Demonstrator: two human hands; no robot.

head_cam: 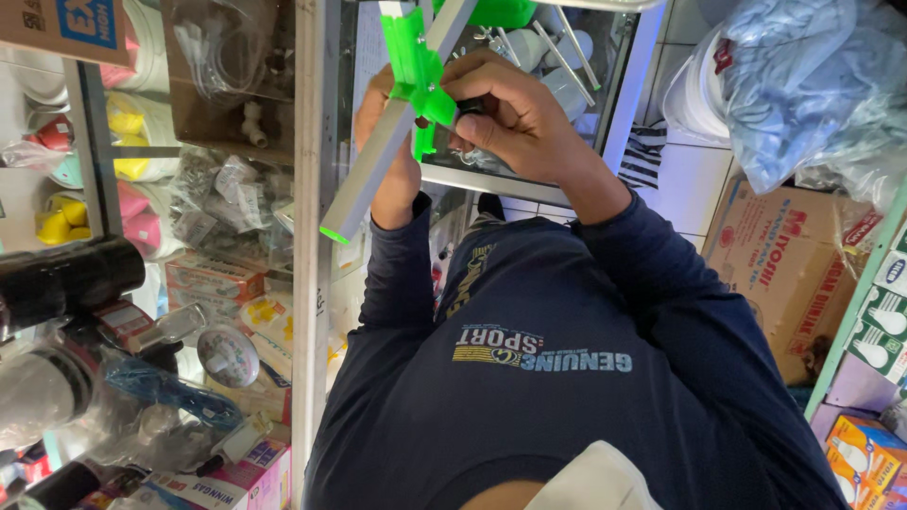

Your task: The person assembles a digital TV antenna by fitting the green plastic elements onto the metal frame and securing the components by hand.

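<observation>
I look down my navy long-sleeved shirt [529, 378] at both hands raised in front of me. My left hand [392, 175] is wrapped around a grey metal bar [373, 175] from behind; the bar runs diagonally and has a green tip [333, 234] at its lower end. A bright green plastic bracket [414, 66] sits clamped across the bar. My right hand [515, 113] is closed over the bracket's right side, its fingertips pinching a small dark part [470, 106] against it. What that part is I cannot tell.
A glass display cabinet [307, 283] on the left holds packaged hardware, pipe fittings and coloured cups. Behind the hands is a glass case [614, 104] with white fittings. A cardboard box [803, 274], a bag of blue cloth [803, 85] and bulb boxes [883, 321] stand right.
</observation>
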